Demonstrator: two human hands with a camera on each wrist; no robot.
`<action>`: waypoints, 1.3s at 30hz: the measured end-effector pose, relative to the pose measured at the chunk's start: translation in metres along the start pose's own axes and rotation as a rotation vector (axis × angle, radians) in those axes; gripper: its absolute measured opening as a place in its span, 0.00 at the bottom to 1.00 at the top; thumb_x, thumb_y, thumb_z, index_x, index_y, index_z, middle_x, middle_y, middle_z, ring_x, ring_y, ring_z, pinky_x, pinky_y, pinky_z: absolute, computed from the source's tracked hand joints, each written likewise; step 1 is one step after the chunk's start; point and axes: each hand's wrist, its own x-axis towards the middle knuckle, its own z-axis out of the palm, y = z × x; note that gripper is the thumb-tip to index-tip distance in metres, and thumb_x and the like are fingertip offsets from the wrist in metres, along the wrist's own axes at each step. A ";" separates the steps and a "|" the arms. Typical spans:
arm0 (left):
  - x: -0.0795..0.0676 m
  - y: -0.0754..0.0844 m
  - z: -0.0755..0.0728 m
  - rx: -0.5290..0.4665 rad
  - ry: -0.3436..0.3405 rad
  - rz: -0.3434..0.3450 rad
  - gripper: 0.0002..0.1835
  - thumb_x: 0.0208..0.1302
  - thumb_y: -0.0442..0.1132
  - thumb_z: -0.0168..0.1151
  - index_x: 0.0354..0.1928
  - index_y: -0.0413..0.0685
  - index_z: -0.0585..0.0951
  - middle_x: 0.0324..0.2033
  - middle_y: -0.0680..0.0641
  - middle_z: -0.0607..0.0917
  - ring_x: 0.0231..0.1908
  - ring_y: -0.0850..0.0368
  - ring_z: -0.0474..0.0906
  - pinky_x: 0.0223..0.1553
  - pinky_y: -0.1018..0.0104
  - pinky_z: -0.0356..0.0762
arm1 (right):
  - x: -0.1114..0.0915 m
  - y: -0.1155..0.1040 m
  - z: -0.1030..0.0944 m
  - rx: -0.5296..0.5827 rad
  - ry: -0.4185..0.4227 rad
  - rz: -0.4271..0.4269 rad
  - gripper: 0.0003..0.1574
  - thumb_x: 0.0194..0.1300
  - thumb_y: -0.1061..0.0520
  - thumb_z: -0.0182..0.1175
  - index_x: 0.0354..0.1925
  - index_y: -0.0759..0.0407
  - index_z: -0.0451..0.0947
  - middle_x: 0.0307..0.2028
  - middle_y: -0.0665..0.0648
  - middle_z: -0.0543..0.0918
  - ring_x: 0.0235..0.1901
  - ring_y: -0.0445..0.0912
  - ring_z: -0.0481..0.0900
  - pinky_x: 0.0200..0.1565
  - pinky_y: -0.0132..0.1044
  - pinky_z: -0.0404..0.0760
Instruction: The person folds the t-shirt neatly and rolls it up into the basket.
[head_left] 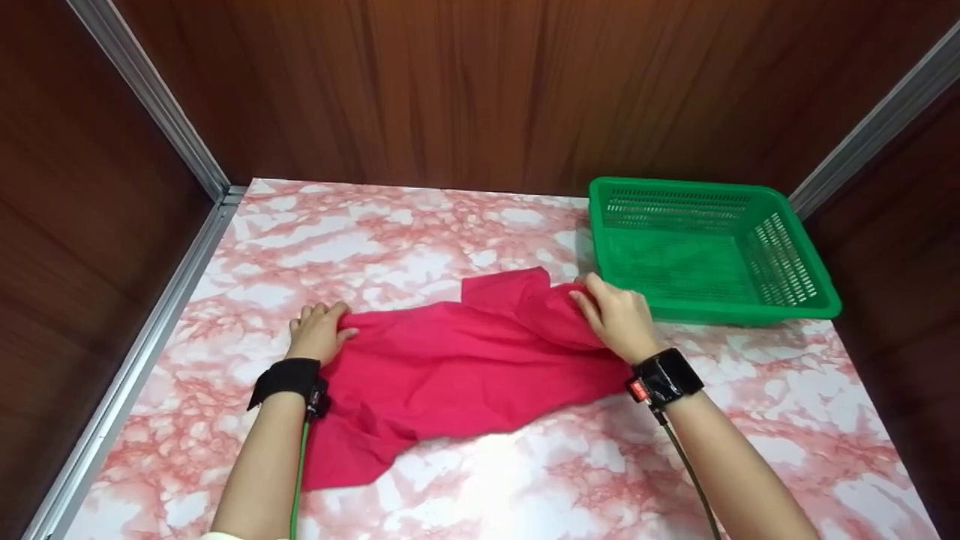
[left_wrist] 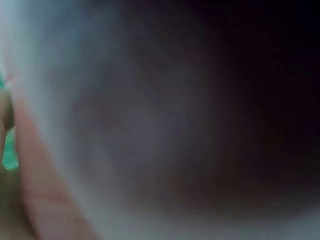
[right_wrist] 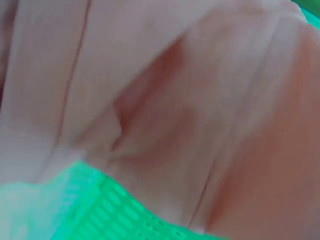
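Observation:
A crumpled red shirt (head_left: 450, 367) lies across the table in the head view, a short sleeve (head_left: 510, 289) sticking out along its far side. At its far left corner my left hand (head_left: 316, 334) grips the edge, thumb over the cloth. My right hand (head_left: 619, 315) pinches a folded-over part near the right end, close to the basket's near-left corner. Blurred folds of cloth (right_wrist: 150, 100) fill most of the right wrist view. The left wrist view is mostly dark and blurred, with a strip of cloth (left_wrist: 42, 185) and part of the fingers (left_wrist: 6, 117) at its left edge.
A green plastic basket (head_left: 720, 311) with slotted sides stands at the back right of the red-and-white marbled table (head_left: 322, 232). Brown wood-grain panels (head_left: 450, 90) with metal rails (head_left: 150, 90) enclose the back and both sides. Cables run from both wrist straps.

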 end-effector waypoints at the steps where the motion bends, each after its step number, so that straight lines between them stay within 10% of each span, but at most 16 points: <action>1: 0.000 0.000 0.000 0.002 0.020 0.010 0.16 0.58 0.47 0.57 0.44 0.47 0.74 0.39 0.38 0.73 0.44 0.40 0.64 0.40 0.46 0.59 | 0.001 0.001 -0.002 -0.010 -0.001 -0.015 0.11 0.61 0.48 0.54 0.34 0.54 0.71 0.19 0.53 0.79 0.17 0.53 0.77 0.20 0.46 0.71; 7: -0.006 0.008 -0.013 -0.155 0.187 0.044 0.05 0.64 0.40 0.50 0.35 0.46 0.69 0.22 0.42 0.76 0.30 0.45 0.75 0.30 0.53 0.68 | 0.008 0.003 -0.023 -0.023 0.024 -0.086 0.10 0.60 0.50 0.57 0.37 0.55 0.73 0.24 0.52 0.82 0.17 0.48 0.77 0.19 0.42 0.72; 17: -0.030 0.043 -0.057 -0.178 0.660 0.247 0.08 0.59 0.43 0.58 0.27 0.47 0.75 0.10 0.47 0.72 0.12 0.51 0.66 0.18 0.59 0.64 | 0.034 -0.006 -0.061 -0.063 0.101 -0.189 0.12 0.57 0.52 0.60 0.38 0.57 0.75 0.28 0.53 0.84 0.20 0.47 0.80 0.22 0.40 0.77; 28: -0.015 0.074 -0.114 -0.188 0.802 0.282 0.08 0.62 0.37 0.53 0.27 0.39 0.73 0.06 0.46 0.62 0.08 0.54 0.56 0.14 0.61 0.55 | 0.093 0.000 -0.085 -0.154 0.147 -0.237 0.13 0.60 0.50 0.56 0.37 0.58 0.74 0.25 0.54 0.83 0.16 0.49 0.76 0.15 0.40 0.69; 34: 0.016 0.080 -0.136 -0.204 0.853 0.162 0.12 0.62 0.40 0.52 0.27 0.37 0.71 0.11 0.37 0.71 0.18 0.35 0.70 0.20 0.50 0.62 | 0.138 0.012 -0.079 -0.225 0.170 -0.222 0.16 0.64 0.47 0.50 0.36 0.59 0.72 0.25 0.55 0.81 0.18 0.53 0.75 0.14 0.44 0.66; 39: 0.060 0.080 -0.145 -0.179 0.746 -0.211 0.25 0.64 0.56 0.44 0.55 0.48 0.66 0.52 0.39 0.73 0.55 0.40 0.65 0.54 0.47 0.59 | 0.176 0.027 -0.061 -0.367 0.046 0.021 0.26 0.62 0.44 0.51 0.55 0.52 0.64 0.51 0.61 0.71 0.49 0.59 0.69 0.48 0.55 0.66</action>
